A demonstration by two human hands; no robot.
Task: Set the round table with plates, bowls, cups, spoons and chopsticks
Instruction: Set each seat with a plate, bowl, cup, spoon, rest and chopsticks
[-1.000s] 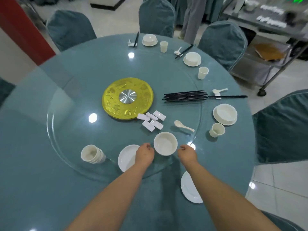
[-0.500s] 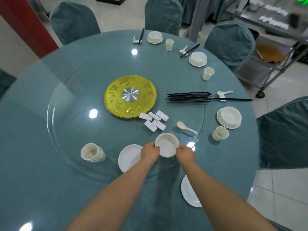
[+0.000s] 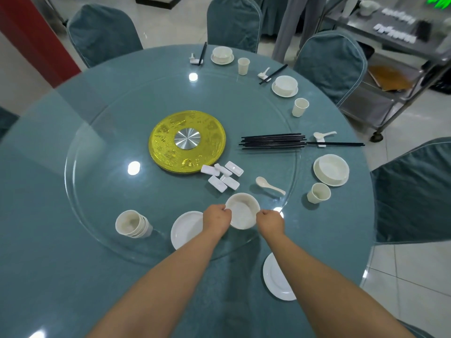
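A white bowl (image 3: 241, 211) sits on the glass turntable (image 3: 97, 191) near its front edge. My left hand (image 3: 216, 219) grips the bowl's left rim and my right hand (image 3: 270, 222) grips its right rim. A white plate (image 3: 185, 229) lies just left of my left hand. Another white plate (image 3: 277, 280) lies on the table by my right forearm. Stacked cups (image 3: 130, 223) stand at the front left. A loose spoon (image 3: 268, 185), several white rests (image 3: 223, 176) and a bundle of black chopsticks (image 3: 272, 140) lie on the turntable.
Three finished settings with bowl on plate (image 3: 331, 169), cup (image 3: 318, 193), spoon and chopsticks run along the table's right and far edge. A gold disc (image 3: 186, 141) marks the centre. Covered chairs (image 3: 332, 62) ring the table; a metal trolley (image 3: 400, 57) stands at the right back.
Both hands have closed in from beside the bowl onto its rim. The view has shifted a little so the table appears lower and to the right.
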